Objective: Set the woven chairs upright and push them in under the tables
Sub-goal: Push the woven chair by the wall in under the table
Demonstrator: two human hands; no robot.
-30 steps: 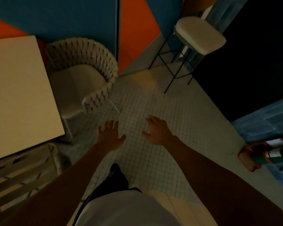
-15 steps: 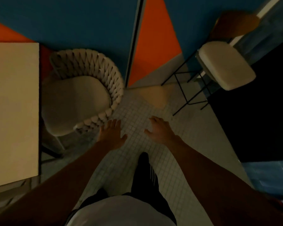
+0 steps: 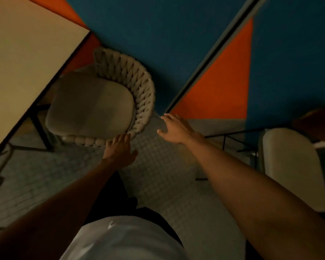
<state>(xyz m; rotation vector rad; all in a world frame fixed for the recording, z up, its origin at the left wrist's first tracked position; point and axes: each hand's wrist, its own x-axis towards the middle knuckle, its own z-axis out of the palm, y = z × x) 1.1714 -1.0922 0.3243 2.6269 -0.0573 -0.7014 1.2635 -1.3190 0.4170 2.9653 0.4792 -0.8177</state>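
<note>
The left hand [image 3: 120,150] reaches forward with flat, spread fingers, its fingertips at the braided rim of the woven chair [image 3: 109,102]; they appear to touch the rim, but nothing is gripped. The right hand [image 3: 176,129] is also loose and spread, held over the floor just to the right of the chair's back, apart from it and holding nothing.

The chair stands upright on its legs. Its padded seat cushion [image 3: 90,107] faces up, and the thick rope weave curves around the cushion's far and right sides. The front part of the seat lies at the edge of the counter [image 3: 26,53], a pale, flat top with a dark edge that fills the upper left; whether the seat reaches under it cannot be told. A dark counter leg [image 3: 40,130] shows beside the seat.

The floor [image 3: 167,175] is laid with small, pale square tiles. Behind the chair rises a wall [image 3: 167,34] painted deep blue with orange triangular patches, crossed by a dark diagonal strip. At the right stands a stool [image 3: 293,166] with a light seat pad on thin black metal legs. The room is dim and the view is slightly blurred. The person's pale shirt and dark trousers fill the bottom centre.
</note>
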